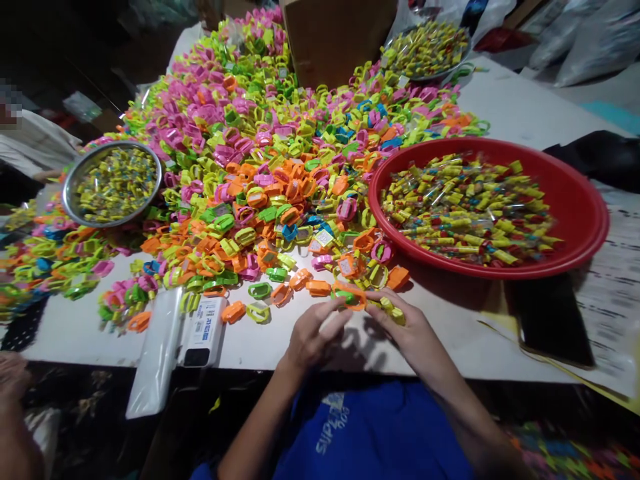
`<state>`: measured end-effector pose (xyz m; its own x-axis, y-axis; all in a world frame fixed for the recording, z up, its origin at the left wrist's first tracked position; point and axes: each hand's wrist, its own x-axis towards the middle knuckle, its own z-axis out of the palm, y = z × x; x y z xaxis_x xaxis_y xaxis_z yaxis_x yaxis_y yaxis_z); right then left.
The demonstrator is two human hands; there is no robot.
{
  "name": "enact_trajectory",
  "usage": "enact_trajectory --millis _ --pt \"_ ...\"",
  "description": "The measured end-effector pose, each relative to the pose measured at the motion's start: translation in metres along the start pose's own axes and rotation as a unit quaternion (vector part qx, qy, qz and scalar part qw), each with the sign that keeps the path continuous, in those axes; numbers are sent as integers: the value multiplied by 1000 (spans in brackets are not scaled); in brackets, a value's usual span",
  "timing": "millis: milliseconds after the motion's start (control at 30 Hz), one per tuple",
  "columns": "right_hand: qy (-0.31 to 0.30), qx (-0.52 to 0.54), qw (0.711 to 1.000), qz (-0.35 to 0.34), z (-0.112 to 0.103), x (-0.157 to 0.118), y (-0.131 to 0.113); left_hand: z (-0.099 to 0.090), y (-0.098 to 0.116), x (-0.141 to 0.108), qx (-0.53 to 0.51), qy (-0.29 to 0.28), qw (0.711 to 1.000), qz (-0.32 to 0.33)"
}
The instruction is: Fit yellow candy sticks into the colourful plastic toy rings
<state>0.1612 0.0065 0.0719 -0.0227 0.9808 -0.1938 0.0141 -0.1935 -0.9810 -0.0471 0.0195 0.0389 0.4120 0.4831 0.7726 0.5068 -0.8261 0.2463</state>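
Above the front edge of the table, both my hands are close together. My left hand pinches an orange plastic toy watch, which has a bit of green at its left side. Around the other end of it is my right hand, closed on a small yellow piece; whether that is a wrapped candy or another toy watch I cannot tell. Just beyond my fingers lie loose toy watches, among them an orange one and a green one. A large heap of toy watches spreads behind them.
A red basin of yellow-wrapped candies stands at right, a steel bowl of similar pieces at left. A phone, a white box and a clear plastic bag lie near the front edge. Another person's hand shows at far left.
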Motion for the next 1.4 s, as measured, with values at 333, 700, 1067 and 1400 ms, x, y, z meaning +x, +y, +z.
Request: enact_trajectory --millis 333,700,1067,1400 --pt "20 156 980 120 5 -9 18 12 -26 -21 20 -152 920 -361" --pt "-161 136 966 147 31 -20 17 -10 -66 0 42 -85 902 -420" --pt "-21 189 981 43 22 -19 -25 -24 22 50 -21 39 987 -156" --pt "-37 144 987 57 4 -21 -23 -18 22 42 64 9 998 -9"
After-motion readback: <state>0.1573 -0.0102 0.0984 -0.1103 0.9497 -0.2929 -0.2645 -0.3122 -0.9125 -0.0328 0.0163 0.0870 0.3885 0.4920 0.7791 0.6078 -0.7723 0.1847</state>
